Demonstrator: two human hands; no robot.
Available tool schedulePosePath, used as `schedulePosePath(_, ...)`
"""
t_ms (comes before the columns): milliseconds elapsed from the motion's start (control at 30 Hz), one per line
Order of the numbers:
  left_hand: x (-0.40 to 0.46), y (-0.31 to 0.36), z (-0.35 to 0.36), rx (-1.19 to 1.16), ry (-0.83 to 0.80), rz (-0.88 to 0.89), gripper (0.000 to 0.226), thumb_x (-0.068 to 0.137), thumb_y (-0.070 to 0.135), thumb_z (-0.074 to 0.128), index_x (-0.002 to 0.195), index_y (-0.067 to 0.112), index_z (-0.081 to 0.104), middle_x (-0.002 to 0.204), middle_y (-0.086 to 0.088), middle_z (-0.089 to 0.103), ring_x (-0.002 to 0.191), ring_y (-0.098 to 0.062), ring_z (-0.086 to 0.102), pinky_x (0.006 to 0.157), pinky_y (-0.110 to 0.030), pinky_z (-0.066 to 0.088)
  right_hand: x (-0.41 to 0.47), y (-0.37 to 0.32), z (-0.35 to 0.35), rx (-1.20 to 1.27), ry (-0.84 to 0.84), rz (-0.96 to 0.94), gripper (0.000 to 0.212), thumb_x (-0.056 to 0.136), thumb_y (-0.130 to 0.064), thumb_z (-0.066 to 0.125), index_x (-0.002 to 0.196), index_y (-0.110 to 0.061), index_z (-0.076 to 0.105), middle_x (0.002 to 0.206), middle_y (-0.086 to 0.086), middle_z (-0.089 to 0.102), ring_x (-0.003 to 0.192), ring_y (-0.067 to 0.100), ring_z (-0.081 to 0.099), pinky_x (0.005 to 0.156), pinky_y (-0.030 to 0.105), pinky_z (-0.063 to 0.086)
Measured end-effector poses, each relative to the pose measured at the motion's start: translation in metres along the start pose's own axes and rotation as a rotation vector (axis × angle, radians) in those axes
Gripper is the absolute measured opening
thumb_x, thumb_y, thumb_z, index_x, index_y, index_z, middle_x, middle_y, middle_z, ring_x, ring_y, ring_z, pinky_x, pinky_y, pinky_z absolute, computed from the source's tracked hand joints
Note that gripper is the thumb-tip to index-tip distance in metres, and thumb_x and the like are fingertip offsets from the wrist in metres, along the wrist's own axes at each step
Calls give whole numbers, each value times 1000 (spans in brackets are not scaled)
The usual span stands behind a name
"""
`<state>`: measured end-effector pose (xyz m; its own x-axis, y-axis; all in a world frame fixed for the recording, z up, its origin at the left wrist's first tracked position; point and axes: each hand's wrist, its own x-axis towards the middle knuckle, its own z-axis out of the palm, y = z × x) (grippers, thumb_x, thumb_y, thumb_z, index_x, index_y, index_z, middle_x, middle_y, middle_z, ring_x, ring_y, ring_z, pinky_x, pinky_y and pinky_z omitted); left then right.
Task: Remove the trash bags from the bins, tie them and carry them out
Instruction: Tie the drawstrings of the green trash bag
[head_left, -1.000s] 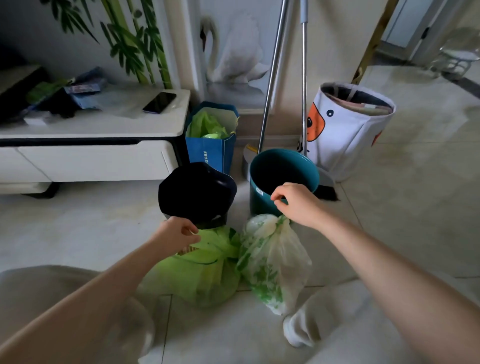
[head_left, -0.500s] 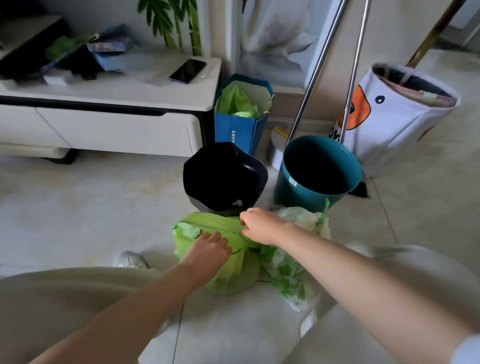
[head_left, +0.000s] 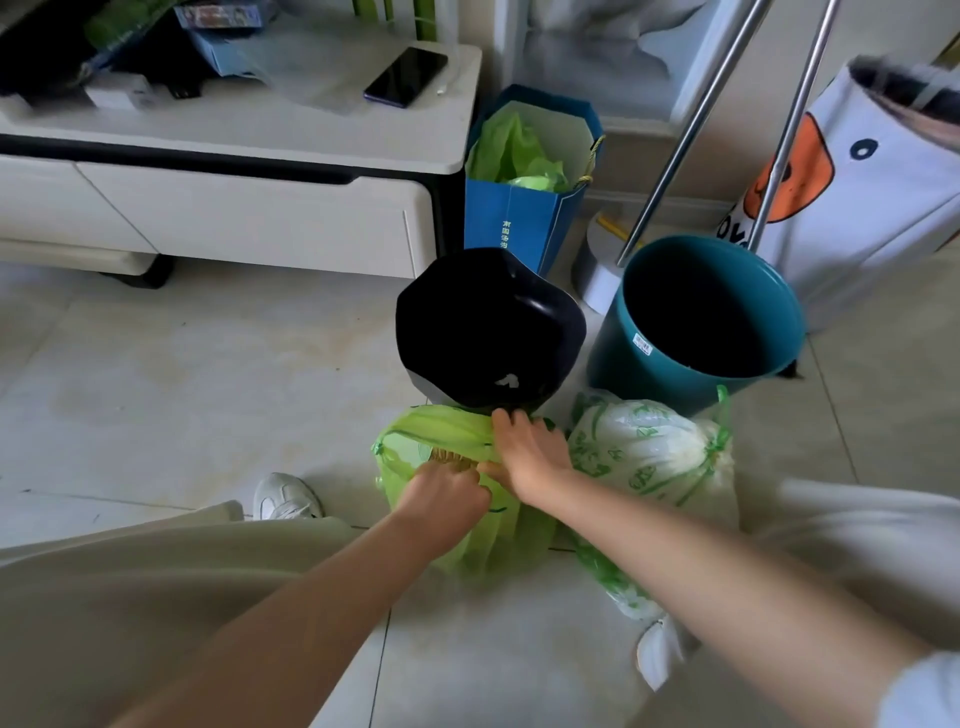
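Far left: white worktop (head_left: 311, 140) w/ a phone (head_left: 406, 77) on it, not part of the job.

Centre-left, on the floor (head_left: 182, 374): green trash bag (head_left: 415, 431), out of its bin, mouth not yet closed, rim bunched across the top. Left hand (head_left: 444, 499) is closed on the near side of that rim, pinching gathered plastic. Right hand (head_left: 530, 457) lies over the top edge just beside it, fingers (head_left: 506, 423) spread and pressing the plastic; can't tell if it's got a real grip. Hands nearly touching. Black bin (head_left: 488, 327) stands right behind the bag, no liner to be seen.

Right of that: white printed bag (head_left: 644, 452), touching the green one, neck cinched by its drawstring (head_left: 719, 441), so prob. tied. Teal bin (head_left: 701, 317) behind it, empty.

Step, as I read it: tying bag no. 2. Both bags are out, one is shut.

Next move needs: both hands gathering the whole rim into one neck, or finding the drawstring at the left corner and pulling it tight, w/o squeezing contents out. Thin plastic, so an even pull, no jerk. Then knot, and carry both out.
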<state>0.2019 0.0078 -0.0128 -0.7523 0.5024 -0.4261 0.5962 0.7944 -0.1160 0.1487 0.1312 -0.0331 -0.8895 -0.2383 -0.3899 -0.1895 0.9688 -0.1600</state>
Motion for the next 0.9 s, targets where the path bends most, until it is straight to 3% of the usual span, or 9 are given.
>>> schedulePosePath(100, -1, -2, 7, 3, 36, 23, 26, 33, 14, 84, 45, 21, 61, 38, 7, 51, 32, -15, 48, 37, -19, 27, 1, -2, 2, -17, 32, -20, 40, 90, -35, 58, 120, -15, 41, 120, 11, 54, 104, 36, 55, 79, 43, 42)
schedulePosePath(167, -7, -1, 3, 39, 64, 24, 23, 35, 18, 82, 45, 21, 61, 36, 7, 48, 32, -15, 47, 40, -19, 22, 1, -3, 5, -46, 41, -48, 47, 88, -39, 59, 123, -15, 40, 122, 10, 52, 105, 36, 55, 79, 44, 42)
schedulePosePath(267, -17, -1, -5, 69, 50, 75, 12, 53, 20, 77, 57, 21, 65, 46, 6, 57, 42, -16, 56, 41, -22, 30, -1, -7, 10, -132, 29, -73, 58, 84, -42, 64, 129, -15, 38, 121, 10, 48, 103, 36, 54, 76, 43, 42)
schedulePosePath(367, -22, -9, -4, 30, 105, 78, 19, 46, 23, 80, 49, 22, 62, 46, 9, 54, 38, -13, 51, 37, -19, 34, -3, -10, 12, -161, 78, -92, 38, 83, -7, 60, 119, -13, 49, 115, 9, 47, 97, 33, 53, 73, 41, 41)
schedulePosePath(467, -31, -16, -6, -19, 117, 63, 9, 64, 14, 73, 69, 19, 68, 68, 4, 62, 54, -16, 60, 45, -25, 44, -8, -13, 5, -44, 80, -146, 20, 82, 3, 49, 94, -13, 53, 101, 6, 49, 88, 31, 53, 70, 39, 36)
schedulePosePath(567, -38, -22, -12, -79, 101, 19, 33, 84, -1, 48, 113, 12, 58, 107, -5, 59, 87, -29, 64, 66, -39, 49, -17, -13, -14, 46, 84, -170, 10, 86, -7, 46, 90, -15, 51, 90, 3, 57, 77, 27, 57, 58, 35, 39)
schedulePosePath(667, -46, -30, -23, -126, 157, 21, 49, 85, -5, 43, 130, 15, 45, 117, -5, 56, 81, -35, 66, 59, -38, 43, -32, -9, -43, 163, 94, -200, 7, 90, -19, 55, 96, -17, 55, 88, 1, 62, 73, 23, 59, 59, 37, 49)
schedulePosePath(767, -57, -37, -43, -137, 207, 43, 51, 88, -2, 40, 133, 23, 43, 115, -2, 61, 82, -34, 67, 62, -39, 49, -50, -4, -76, 297, 118, -243, 10, 90, -23, 61, 99, -18, 61, 85, 0, 64, 68, 17, 61, 63, 40, 54)
schedulePosePath(900, -73, -51, -73, -27, 83, 84, 38, 90, 5, 42, 115, 29, 56, 109, 1, 65, 94, -28, 65, 75, -37, 49, -75, 7, -117, 361, 160, -293, 7, 88, -19, 64, 92, -18, 68, 83, -8, 66, 76, 7, 62, 70, 24, 52)
